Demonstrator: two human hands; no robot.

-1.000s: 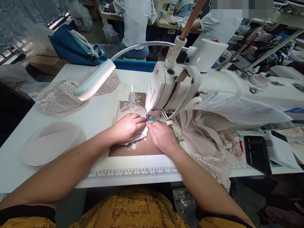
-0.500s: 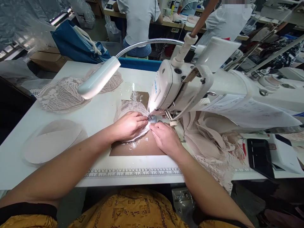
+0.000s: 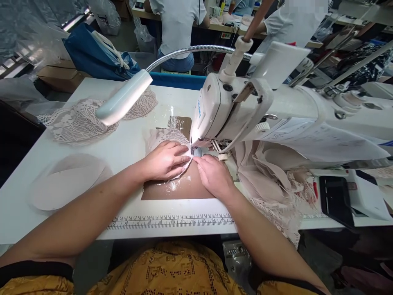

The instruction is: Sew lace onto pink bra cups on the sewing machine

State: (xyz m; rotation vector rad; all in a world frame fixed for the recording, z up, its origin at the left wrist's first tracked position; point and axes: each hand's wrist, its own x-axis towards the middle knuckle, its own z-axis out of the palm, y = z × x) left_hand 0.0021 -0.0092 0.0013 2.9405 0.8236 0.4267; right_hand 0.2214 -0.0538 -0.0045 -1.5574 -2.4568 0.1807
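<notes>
A pale lace cup piece (image 3: 167, 134) lies on the brown taped sheet (image 3: 172, 191), its right edge at the needle of the white sewing machine (image 3: 208, 108). Flat on top of the lace rests my left hand (image 3: 167, 160), fingers a little spread and pointing to the needle. On the other side, my right hand (image 3: 215, 174) has its thumb and forefinger closed at the lace's edge, just in front of the presser foot. The other fingers of that hand are curled over the sheet. My left palm hides much of the lace.
A lamp (image 3: 124, 98) on a bendable neck hangs over the table's left half. Lace pieces (image 3: 82, 121) and smooth oval cups (image 3: 69, 182) lie at left. Fabric pieces (image 3: 267, 176) are heaped at right, beside a black phone-like device (image 3: 336, 200). A ruler strip (image 3: 172, 222) runs along the front.
My left hand has flattened, its fingers more spread and slightly back from the needle. My right hand stays at the lace edge. The whole view has shifted slightly.
</notes>
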